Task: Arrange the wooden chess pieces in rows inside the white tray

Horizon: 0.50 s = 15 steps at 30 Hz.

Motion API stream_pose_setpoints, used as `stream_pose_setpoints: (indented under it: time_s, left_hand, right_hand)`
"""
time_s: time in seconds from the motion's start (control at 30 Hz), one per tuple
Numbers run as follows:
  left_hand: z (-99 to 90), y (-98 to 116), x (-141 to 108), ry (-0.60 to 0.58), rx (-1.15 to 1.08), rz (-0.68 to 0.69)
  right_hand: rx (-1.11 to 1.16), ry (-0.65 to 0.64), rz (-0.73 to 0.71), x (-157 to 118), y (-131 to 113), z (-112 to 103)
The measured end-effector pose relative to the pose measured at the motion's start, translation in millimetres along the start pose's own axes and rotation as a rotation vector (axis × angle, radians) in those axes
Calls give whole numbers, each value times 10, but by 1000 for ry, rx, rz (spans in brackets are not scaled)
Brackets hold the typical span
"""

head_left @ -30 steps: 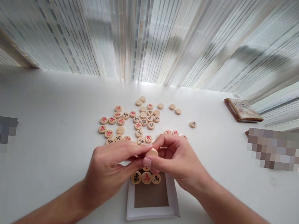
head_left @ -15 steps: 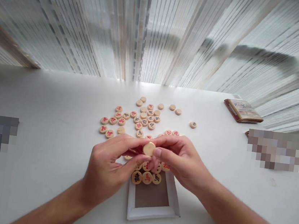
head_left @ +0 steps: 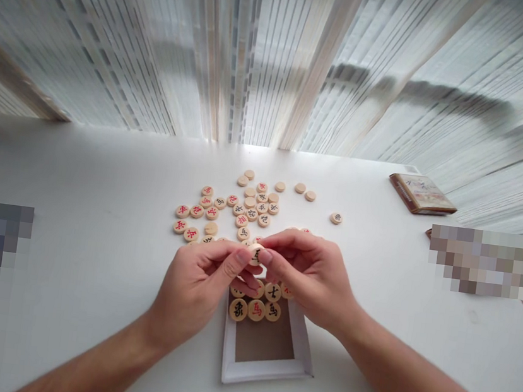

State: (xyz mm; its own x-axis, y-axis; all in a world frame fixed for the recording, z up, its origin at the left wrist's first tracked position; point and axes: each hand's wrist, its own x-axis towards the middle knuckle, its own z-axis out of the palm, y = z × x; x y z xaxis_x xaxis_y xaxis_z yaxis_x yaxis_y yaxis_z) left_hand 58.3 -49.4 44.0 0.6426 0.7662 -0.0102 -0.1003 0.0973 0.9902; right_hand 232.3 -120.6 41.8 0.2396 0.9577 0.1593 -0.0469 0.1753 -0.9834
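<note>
Between my two hands, above the far part of a white-rimmed box [head_left: 268, 375], is a round wooden Chinese chess piece [head_left: 256, 256] with a black character facing me. My left hand [head_left: 206, 281] pinches its left side with thumb and fingers. From the right, the thumb and fingertips of my right hand [head_left: 311, 275] grip it as well. Rows of pieces lie in the box with their characters up, among them a red-marked piece [head_left: 256, 310] and a black-marked piece [head_left: 238, 309]. My hands hide the far end of the box.
Many loose chess pieces [head_left: 212, 213] are scattered over the white table [head_left: 91, 264] beyond my hands, some blank side up. One piece [head_left: 336, 218] lies apart to the right. A brown-edged box [head_left: 424, 194] rests at the back right, before striped curtains [head_left: 278, 58].
The held piece has been turned over, from its blank side to its black character. Both hands stay close together around it. The view has shifted slightly.
</note>
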Motion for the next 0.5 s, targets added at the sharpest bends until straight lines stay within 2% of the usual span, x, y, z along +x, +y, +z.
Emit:
stream_pose_setpoints:
  time_s: [0.17,0.23,0.37,0.5]
  left_hand:
    - [-10,-4,33,-50,-172,-118]
    - [-17,-11,40,-49,-205,-126]
    - [-12,8,36,-48,-185,-106]
    - [8,46,12,-24,-108,-88]
  right_hand:
    - [-99,-2,-12,-10,3,-3]
    - [-229,2,-121,-24,18,-10]
    - [-553,-29,-430,-53,27,-36]
    - [-737,-35,-563,-75,-10,-53]
